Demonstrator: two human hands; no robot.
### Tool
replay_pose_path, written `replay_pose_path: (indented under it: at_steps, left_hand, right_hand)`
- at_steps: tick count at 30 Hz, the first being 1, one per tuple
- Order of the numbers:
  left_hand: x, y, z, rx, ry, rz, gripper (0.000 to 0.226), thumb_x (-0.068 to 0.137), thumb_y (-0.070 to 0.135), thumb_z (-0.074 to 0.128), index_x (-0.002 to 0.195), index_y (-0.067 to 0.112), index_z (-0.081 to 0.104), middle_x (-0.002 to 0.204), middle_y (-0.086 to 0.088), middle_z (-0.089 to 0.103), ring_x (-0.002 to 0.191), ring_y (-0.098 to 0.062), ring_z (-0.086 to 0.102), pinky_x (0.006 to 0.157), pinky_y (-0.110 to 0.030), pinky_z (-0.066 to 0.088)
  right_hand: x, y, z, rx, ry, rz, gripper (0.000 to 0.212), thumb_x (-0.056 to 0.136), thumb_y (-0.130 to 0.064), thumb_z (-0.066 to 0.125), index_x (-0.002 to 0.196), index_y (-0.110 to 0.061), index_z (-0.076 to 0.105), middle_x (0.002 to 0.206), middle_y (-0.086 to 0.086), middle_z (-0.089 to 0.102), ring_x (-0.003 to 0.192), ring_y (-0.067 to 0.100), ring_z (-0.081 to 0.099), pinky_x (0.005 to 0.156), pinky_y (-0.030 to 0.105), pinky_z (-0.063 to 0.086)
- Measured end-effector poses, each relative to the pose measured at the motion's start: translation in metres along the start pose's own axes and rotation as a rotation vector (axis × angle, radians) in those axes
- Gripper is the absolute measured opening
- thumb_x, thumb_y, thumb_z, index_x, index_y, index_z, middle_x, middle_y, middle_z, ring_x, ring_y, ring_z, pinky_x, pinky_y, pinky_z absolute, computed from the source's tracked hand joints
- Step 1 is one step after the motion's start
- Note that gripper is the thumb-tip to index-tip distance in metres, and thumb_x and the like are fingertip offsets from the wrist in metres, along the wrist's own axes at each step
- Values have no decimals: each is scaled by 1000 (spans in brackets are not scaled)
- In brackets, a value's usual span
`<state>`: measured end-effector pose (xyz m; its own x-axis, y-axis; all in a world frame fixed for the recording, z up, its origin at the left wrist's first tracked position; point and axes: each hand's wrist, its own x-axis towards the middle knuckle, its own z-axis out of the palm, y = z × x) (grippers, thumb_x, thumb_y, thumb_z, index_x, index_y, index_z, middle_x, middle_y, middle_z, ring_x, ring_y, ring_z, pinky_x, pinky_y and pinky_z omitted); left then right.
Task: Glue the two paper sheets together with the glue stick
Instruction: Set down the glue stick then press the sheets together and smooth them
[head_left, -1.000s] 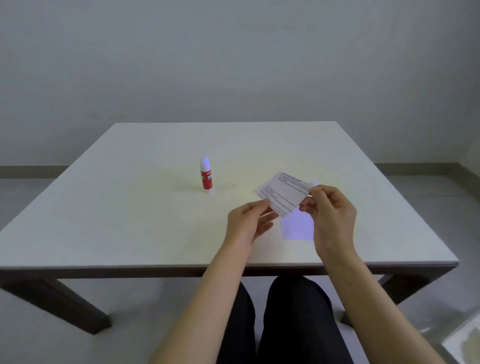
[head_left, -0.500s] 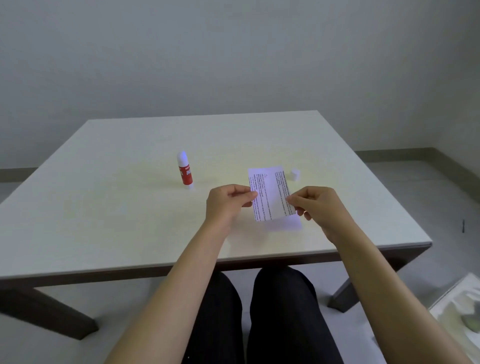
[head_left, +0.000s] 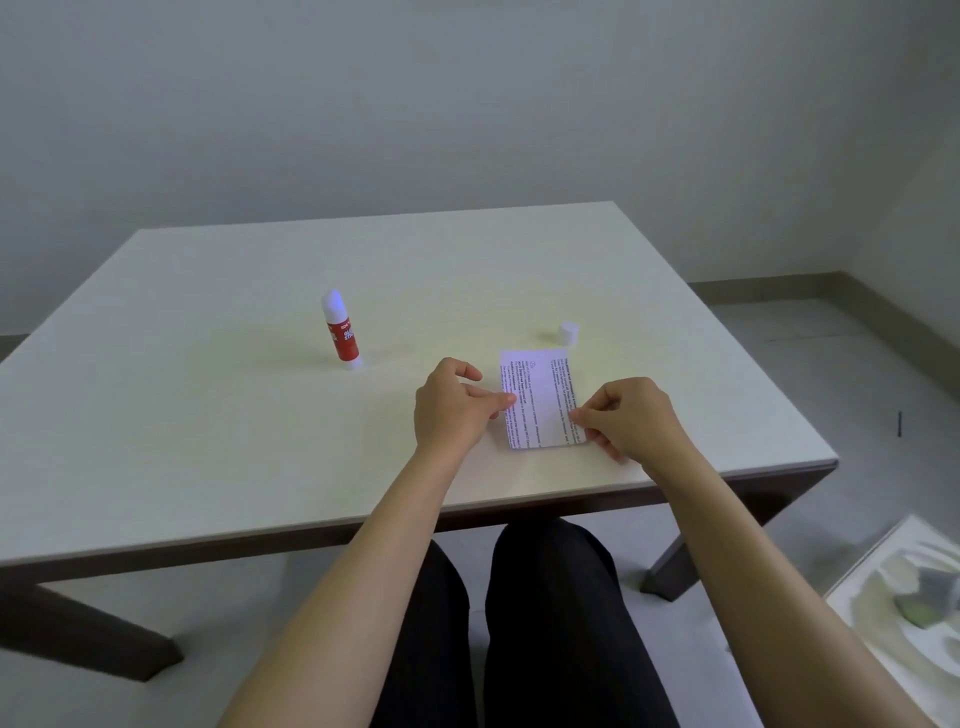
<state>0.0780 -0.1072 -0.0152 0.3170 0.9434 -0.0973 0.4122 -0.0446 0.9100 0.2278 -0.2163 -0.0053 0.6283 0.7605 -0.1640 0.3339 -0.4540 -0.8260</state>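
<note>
A printed paper sheet (head_left: 542, 398) lies flat on the table, text side up, covering the second sheet so that I cannot see it apart. My left hand (head_left: 453, 408) pinches the printed sheet's left edge. My right hand (head_left: 628, 415) pinches its right edge near the bottom corner. A red glue stick (head_left: 341, 332) stands upright and uncapped, its white tip exposed, well to the left of the paper. Its small white cap (head_left: 568, 333) rests just behind the paper.
The pale table (head_left: 208, 415) has its front edge close below my hands and its right edge not far from the cap. A white tray-like object (head_left: 914, 608) lies on the floor at the lower right. My legs sit under the table.
The printed sheet was held tilted in the air a second ago; both hands have turned it upright and lowered it flat onto the sheet on the table.
</note>
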Motion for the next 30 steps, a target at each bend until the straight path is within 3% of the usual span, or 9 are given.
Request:
replay_pose_path:
  at_steps: [10, 15, 19, 21, 23, 25, 26, 28, 30]
  left_hand:
    - [2, -1, 6, 39, 25, -5, 40, 66, 24, 83, 89, 18, 50, 82, -4, 74, 87, -24, 70, 83, -39, 52]
    - [1, -3, 7, 73, 41, 15, 39, 67, 26, 83, 88, 19, 51, 82, -1, 74, 90, -21, 68, 83, -37, 50]
    - [-3, -3, 11, 154, 93, 86, 37, 68, 23, 80, 84, 17, 48, 66, 11, 65, 90, -20, 64, 83, -39, 48]
    - [-5, -5, 15, 222, 114, 153, 38, 69, 22, 80, 82, 18, 44, 64, 13, 60, 83, -21, 63, 81, -41, 48]
    - [-6, -6, 17, 298, 130, 253, 37, 71, 22, 79, 85, 18, 45, 79, 9, 57, 82, -22, 60, 78, -39, 47]
    - [-1, -7, 15, 436, 103, 405, 33, 76, 24, 75, 101, 20, 55, 102, 5, 54, 98, -20, 57, 84, -34, 42]
    - [2, -8, 13, 541, 44, 473, 36, 80, 26, 71, 113, 21, 58, 117, 4, 55, 113, -19, 53, 91, -33, 38]
    - [9, -8, 6, 737, -168, 548, 43, 91, 33, 56, 134, 27, 51, 146, 9, 44, 141, -19, 30, 110, -40, 22]
    - [13, -8, -2, 824, -365, 528, 51, 95, 44, 44, 144, 30, 38, 156, 16, 26, 150, -17, 6, 117, -49, -1]
  right_hand:
    - [2, 2, 3, -41, 12, -17, 17, 79, -6, 67, 64, -3, 61, 49, 5, 59, 32, 13, 43, 32, 17, 35]
    - [1, 2, 4, -78, 21, -42, 12, 80, -4, 64, 69, 0, 62, 50, 5, 58, 32, 11, 44, 32, 18, 37]
    - [2, 1, 9, -182, 54, -95, 17, 78, -2, 61, 65, -8, 52, 57, -1, 53, 50, 16, 47, 43, 23, 37]
    - [2, 1, 13, -225, 77, -132, 11, 78, -3, 61, 78, -9, 52, 65, 1, 52, 62, 22, 49, 50, 26, 38]
    - [-1, 1, 16, -358, 94, -200, 28, 82, -5, 57, 108, -14, 57, 81, 3, 53, 76, 25, 53, 61, 31, 42]
    - [-4, 5, 21, -646, 88, -306, 52, 88, -7, 49, 135, -30, 47, 120, 6, 49, 107, 28, 48, 78, 35, 44]
    - [-5, 8, 23, -787, 73, -362, 56, 91, -8, 44, 141, -34, 40, 142, 6, 38, 125, 31, 37, 90, 39, 40]
    - [-6, 14, 26, -918, -28, -408, 60, 94, -8, 32, 148, -34, 24, 161, -6, 10, 147, 31, 6, 111, 50, 20]
    - [-5, 21, 27, -904, -104, -399, 60, 98, -9, 24, 151, -31, 10, 162, -13, 2, 148, 25, -11, 114, 59, -3]
